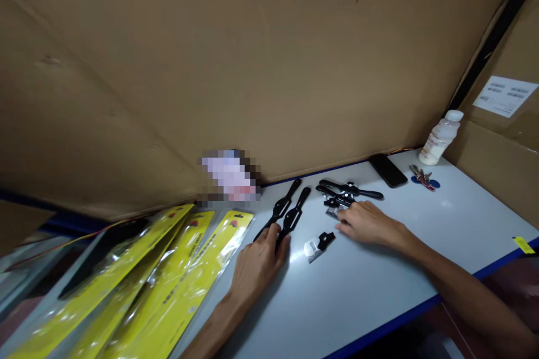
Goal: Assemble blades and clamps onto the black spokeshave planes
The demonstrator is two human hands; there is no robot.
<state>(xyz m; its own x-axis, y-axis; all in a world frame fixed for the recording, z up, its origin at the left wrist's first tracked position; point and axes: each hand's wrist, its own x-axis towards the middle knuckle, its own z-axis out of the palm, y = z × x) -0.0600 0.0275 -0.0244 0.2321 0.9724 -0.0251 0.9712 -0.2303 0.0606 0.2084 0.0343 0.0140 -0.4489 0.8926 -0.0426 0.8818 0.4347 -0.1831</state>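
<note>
On a white table (362, 286), the left hand (257, 261) gripped 1 black tool (289, 217) beside a matching tool (280, 207); the right hand (365, 221) touched a metal blade (332, 212), its grip unclear.

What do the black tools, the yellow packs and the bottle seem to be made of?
Black tools: possibly painted metal, judging by the smooth, dark finish; plastic is possible.
Yellow packs: apparently printed card with glossy clear plastic, which catches bright glare.
Bottle: likely smooth, translucent plastic; pale contents seem to show through.
</note>
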